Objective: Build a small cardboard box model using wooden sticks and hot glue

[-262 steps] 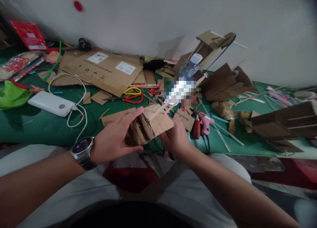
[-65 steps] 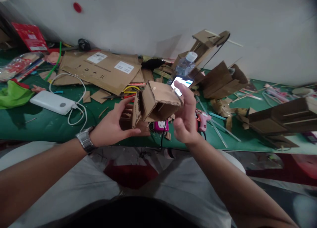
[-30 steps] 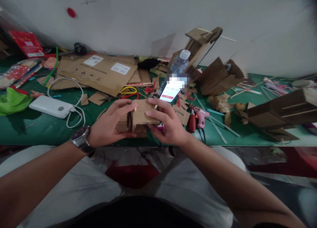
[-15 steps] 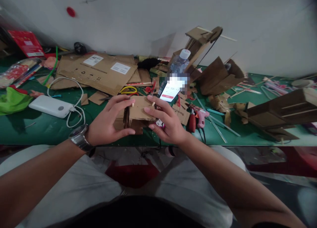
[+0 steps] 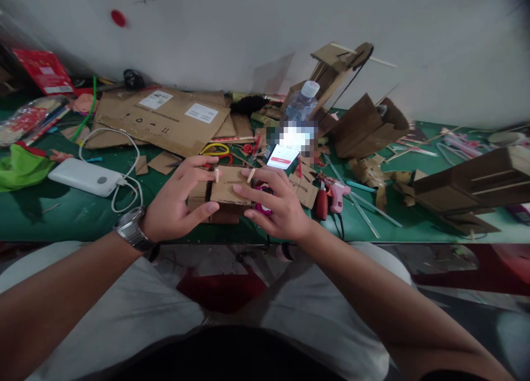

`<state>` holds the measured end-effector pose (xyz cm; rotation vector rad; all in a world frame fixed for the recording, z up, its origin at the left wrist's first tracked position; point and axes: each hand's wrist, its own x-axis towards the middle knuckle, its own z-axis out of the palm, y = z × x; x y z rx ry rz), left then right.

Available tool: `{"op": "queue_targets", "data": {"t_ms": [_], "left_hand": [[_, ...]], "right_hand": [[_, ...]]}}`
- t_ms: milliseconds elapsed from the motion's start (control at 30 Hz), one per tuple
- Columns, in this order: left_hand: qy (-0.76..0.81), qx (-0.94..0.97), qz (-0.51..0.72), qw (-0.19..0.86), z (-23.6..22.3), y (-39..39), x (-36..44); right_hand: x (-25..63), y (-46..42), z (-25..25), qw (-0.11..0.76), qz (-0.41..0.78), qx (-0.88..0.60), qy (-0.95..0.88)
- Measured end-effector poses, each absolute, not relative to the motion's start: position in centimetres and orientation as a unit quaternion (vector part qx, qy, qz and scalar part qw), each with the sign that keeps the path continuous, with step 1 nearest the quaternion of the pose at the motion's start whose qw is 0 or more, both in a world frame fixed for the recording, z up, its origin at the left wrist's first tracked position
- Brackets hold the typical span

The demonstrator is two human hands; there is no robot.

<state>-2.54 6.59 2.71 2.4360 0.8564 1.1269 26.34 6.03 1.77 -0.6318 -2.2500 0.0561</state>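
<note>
Between my two hands is a small cardboard box (image 5: 228, 189), with two short wooden pegs standing out of its top face, one near each side. My left hand (image 5: 176, 201) grips its left side, fingertips at the left peg (image 5: 217, 175) and thumb lower down. My right hand (image 5: 279, 201) holds the right side, with fingers laid over the top and the thumb below. The right peg (image 5: 250, 175) rises by the right fingertips. More cardboard (image 5: 199, 197) shows behind the left fingers. A pink round thing (image 5: 263, 200) is partly hidden behind my right hand.
A lit phone (image 5: 284, 155) leans before a plastic bottle (image 5: 301, 105). A pink glue gun (image 5: 337, 196) lies to the right, near cardboard builds (image 5: 467, 179). At left are a white power bank (image 5: 85, 176) with its cable and flat cardboard (image 5: 157, 118). Red-handled scissors or pliers lie behind the box.
The box has tipped and shifted slightly left, so its top face and the pegs show more fully. Both hands have moved with it and keep their hold.
</note>
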Motion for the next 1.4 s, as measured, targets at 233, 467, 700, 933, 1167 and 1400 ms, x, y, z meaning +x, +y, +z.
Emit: {"op": "queue_targets", "data": {"t_ms": [233, 467, 700, 933, 1167, 1400], "left_hand": [[0.328, 0.853, 0.372, 0.164, 2.9, 6.4, -2.3], [0.344, 0.855, 0.353, 0.162, 2.9, 6.0, -2.2], [0.337, 0.875, 0.32, 0.138, 2.5, 6.2, -2.2], [0.346, 0.853, 0.346, 0.181, 1.5, 6.0, -1.9], [0.376, 0.831, 0.311, 0.267, 0.9, 6.2, -1.8], [0.399, 0.82, 0.287, 0.293, 1.5, 6.2, -1.7]], "right_hand": [[26.2, 6.3, 1.3, 0.391, 0.051, -0.237, -0.888], [26.3, 6.1, 0.7, 0.39, 0.087, -0.232, -0.887], [26.0, 6.0, -0.8, 0.387, 0.095, -0.223, -0.89], [26.2, 6.1, -1.5, 0.341, 0.084, -0.259, -0.9], [26.4, 5.8, -0.9, 0.299, 0.121, -0.269, -0.908], [26.4, 5.8, -0.3, 0.286, 0.118, -0.271, -0.911]]}}
